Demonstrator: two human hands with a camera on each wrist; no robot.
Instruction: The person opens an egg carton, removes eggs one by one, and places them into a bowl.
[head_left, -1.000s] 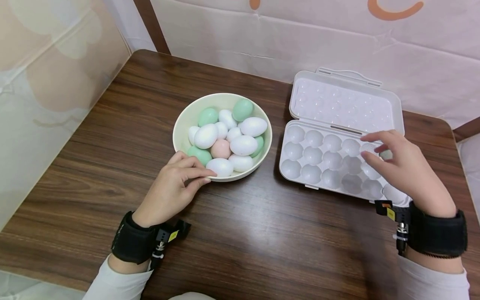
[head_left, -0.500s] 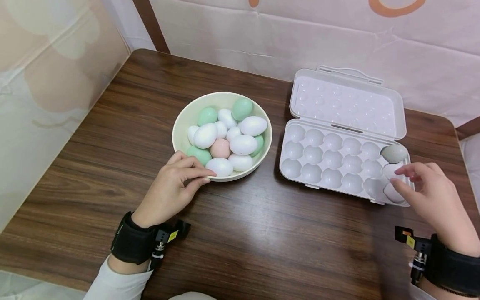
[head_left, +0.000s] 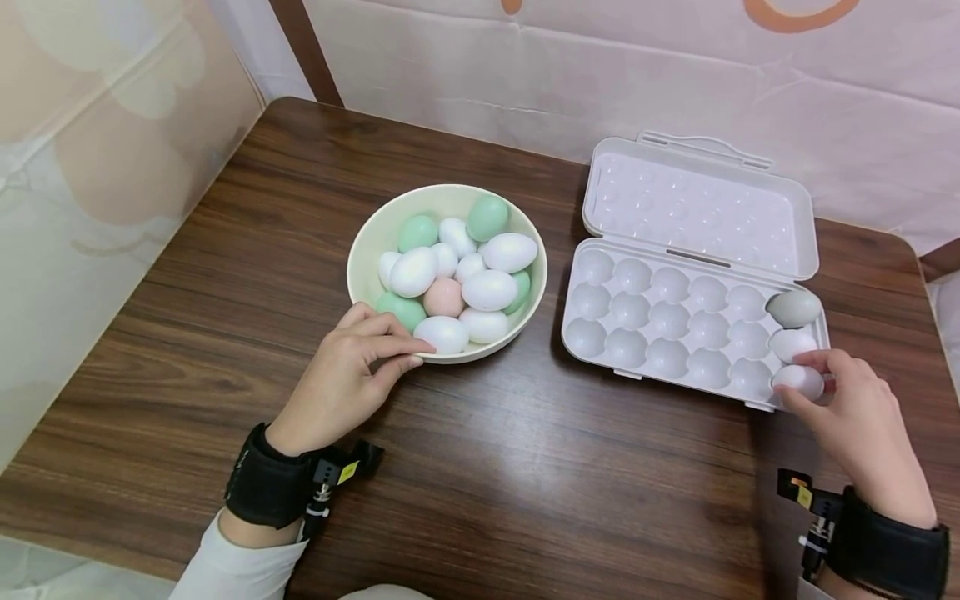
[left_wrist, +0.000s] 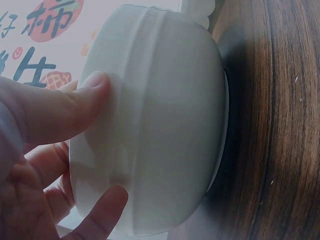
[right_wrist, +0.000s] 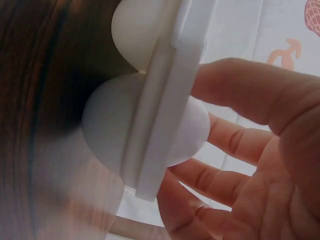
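A cream bowl [head_left: 360,250] holds several white, green and pink eggs. My left hand [head_left: 390,354] grips the bowl's near-left wall; the left wrist view shows the thumb [left_wrist: 92,87] pressed on the bowl [left_wrist: 165,125]. An open white egg tray [head_left: 660,329] lies to the right. Its rightmost column holds a grey-green egg [head_left: 793,308], a white egg [head_left: 791,343] and a second white egg [head_left: 801,382] in the near corner cell. My right hand [head_left: 797,377] pinches that corner egg [right_wrist: 196,120] between thumb and fingers at the tray edge [right_wrist: 160,115].
The tray's lid [head_left: 697,204] lies open flat toward the back wall. The brown wooden table [head_left: 525,467] ends at a pale wall on the left and a wrinkled white sheet at the back. The other tray cells hold nothing.
My right hand has drawn back from over the tray's right half to its near right corner and closed its fingers on the corner egg. The left hand and bowl have not moved.
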